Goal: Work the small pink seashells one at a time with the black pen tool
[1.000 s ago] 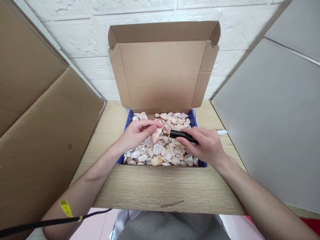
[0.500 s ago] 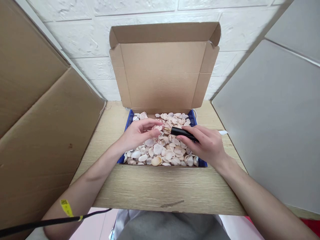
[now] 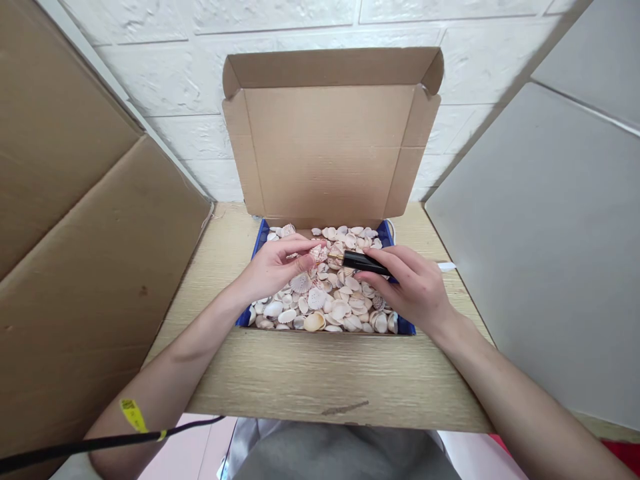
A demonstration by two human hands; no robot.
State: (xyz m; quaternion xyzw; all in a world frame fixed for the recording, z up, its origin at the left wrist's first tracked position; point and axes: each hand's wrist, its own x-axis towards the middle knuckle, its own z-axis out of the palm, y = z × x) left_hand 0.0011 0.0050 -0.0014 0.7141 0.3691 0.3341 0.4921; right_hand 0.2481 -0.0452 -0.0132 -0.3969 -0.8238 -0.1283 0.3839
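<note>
Between the thumb and fingers of my left hand is a pinkish-white shell. My right hand is closed round a black handheld tool with a thin gold tip. That tip points left, at or very near the shell; exact contact is too small to tell. Both hands are above a blue-sided cardboard box holding several pale shells. The box's brown lid stands raised at the back.
The box sits on a light wooden table. A cardboard panel stands on the left and a grey-white panel on the right. Behind is a white brick wall. A black cable with a yellow tag crosses the lower left.
The shell in my left hand has turned slightly and shows more of its surface. My right hand and the black tool have shifted a little, the tool now lying nearer level.
</note>
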